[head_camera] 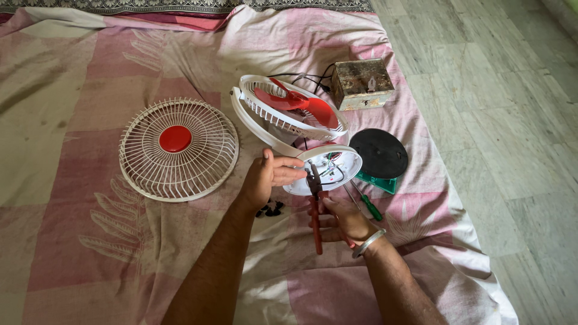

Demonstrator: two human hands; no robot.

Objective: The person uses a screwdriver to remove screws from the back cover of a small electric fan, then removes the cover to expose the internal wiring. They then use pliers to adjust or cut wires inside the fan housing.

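A white table fan with red blades (pixel 292 108) lies tilted on a pink patterned bedsheet. Its round white base (pixel 337 162) is turned up, open, with coloured wires showing inside. My left hand (pixel 268 177) grips the near left rim of that base. My right hand (pixel 343 219), with a metal bangle on the wrist, holds red-handled pliers (pixel 315 210) whose dark jaws reach into the base among the wires.
The detached front grille with a red centre (pixel 177 149) lies to the left. A black round base cover (pixel 379 153), a green-handled screwdriver (pixel 368 203), small black screws (pixel 271 210) and a worn metal box (pixel 361 83) lie around. Bare stone floor runs along the right.
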